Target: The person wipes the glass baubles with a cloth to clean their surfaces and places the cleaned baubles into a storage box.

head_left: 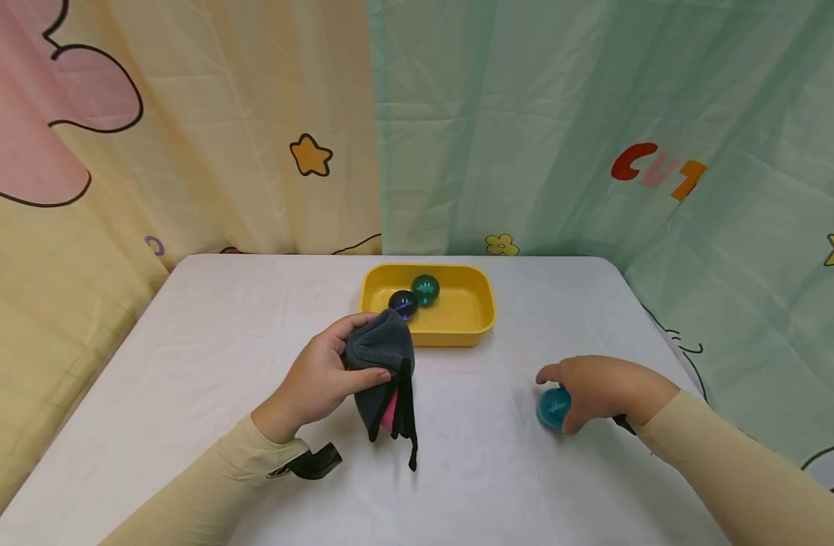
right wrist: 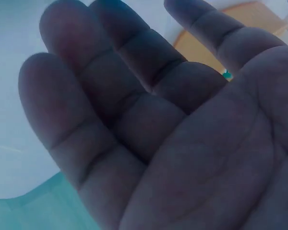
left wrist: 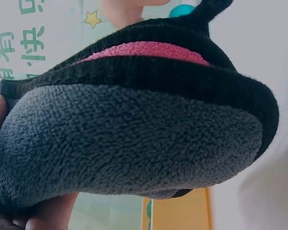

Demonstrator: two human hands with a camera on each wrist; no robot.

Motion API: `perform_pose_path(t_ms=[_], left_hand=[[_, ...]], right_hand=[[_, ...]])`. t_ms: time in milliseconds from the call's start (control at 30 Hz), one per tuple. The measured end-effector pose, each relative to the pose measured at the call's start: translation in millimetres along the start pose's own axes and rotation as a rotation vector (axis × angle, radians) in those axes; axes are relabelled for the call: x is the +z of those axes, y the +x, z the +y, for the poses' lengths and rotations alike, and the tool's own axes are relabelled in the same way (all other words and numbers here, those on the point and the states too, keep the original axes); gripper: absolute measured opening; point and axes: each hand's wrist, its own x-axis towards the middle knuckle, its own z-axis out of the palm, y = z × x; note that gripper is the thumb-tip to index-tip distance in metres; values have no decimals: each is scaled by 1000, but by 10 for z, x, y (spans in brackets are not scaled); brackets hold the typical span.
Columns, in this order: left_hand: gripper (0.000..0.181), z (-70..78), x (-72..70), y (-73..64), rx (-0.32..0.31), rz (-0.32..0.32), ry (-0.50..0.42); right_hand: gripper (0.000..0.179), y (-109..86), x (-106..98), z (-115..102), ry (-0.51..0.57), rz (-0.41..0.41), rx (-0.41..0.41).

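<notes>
My left hand (head_left: pixel 321 379) grips a folded grey fleece cloth (head_left: pixel 383 350), thumb in front and fingers behind. Black edging, a dangling black strap and a pink inner side show on it; in the left wrist view the cloth (left wrist: pixel 129 139) fills most of the picture. On the right of the white table, my right hand (head_left: pixel 597 390) reaches over a clear blue ball (head_left: pixel 552 409), thumb and forefinger parted at its sides. The right wrist view has this hand (right wrist: pixel 182 129) with fingers extended and spread, the ball out of sight.
A yellow tray (head_left: pixel 458 338) stands at the middle back of the white table (head_left: pixel 267 303), with a dark blue ball (head_left: pixel 403 303) and a green ball (head_left: pixel 426 290) in it. Printed curtains (head_left: pixel 499 136) hang behind the table and along its sides.
</notes>
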Motion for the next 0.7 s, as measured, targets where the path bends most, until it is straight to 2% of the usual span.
perform_pose_path(t_ms=[233,700], left_hand=[[74,-11,-2,-11,-10,-1,-13],[74,-17,20,-16,-11,-3,-23]], right_hand=[[64,0,146,83,-13,33,-31],[55,-2,207,163,-1,71,-107]])
